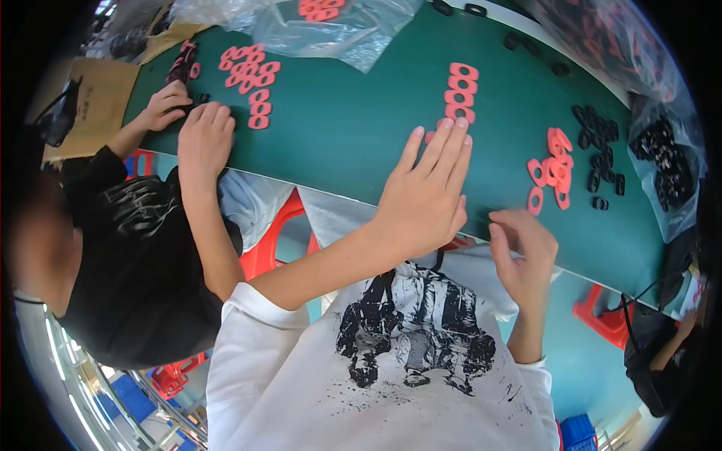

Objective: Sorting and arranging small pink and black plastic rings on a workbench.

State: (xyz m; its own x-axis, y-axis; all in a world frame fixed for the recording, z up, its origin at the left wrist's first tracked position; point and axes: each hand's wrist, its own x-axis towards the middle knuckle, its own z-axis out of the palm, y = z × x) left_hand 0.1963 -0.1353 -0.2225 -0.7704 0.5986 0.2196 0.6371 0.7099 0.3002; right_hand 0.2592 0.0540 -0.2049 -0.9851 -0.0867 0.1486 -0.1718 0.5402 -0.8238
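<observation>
My left hand (pixel 425 197) lies flat over the green table with its fingers stretched out. Its fingertips rest on the near end of a short double column of coral-pink oval rings (pixel 461 81) and cover part of it. By the table's front edge my right hand (pixel 528 252) is loosely curled, thumb apart from the index finger, and no object shows between them. A loose heap of pink rings (pixel 556 167) lies just beyond the right hand. Black oval rings (pixel 599 139) are scattered to the right of that heap.
A person in black works at the left, hands (pixel 204 139) near a pink ring cluster (pixel 248 69). Clear plastic bags (pixel 353 34) lie at the far edge; another bag (pixel 669 161) holds black pieces at right. A brown cardboard piece (pixel 94 101) is at far left. Red stools (pixel 274 237) stand below.
</observation>
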